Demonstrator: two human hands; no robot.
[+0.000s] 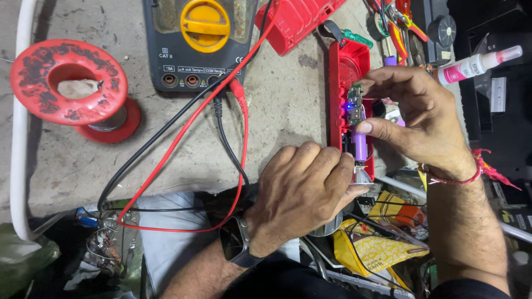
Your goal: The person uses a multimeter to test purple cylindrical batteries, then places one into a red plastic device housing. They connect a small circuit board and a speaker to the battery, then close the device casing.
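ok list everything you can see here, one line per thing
torch casing: 1, red, open, right of centre
circuit board: 1, green, lit, in the casing
battery cell: 1, purple, below the board
reflector: 1, silver, at the casing's lower end
multimeter: 1, dark grey with yellow dial, top centre
test leads: 2, red and black, across the bench
solder spool: 1, red, left
bottle: 1, white and pink, top right
hands: left hand on the reflector, right hand on board and cell

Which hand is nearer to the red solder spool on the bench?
Left. The left hand is right of the red solder spool, apart from it; the right hand is farther right.
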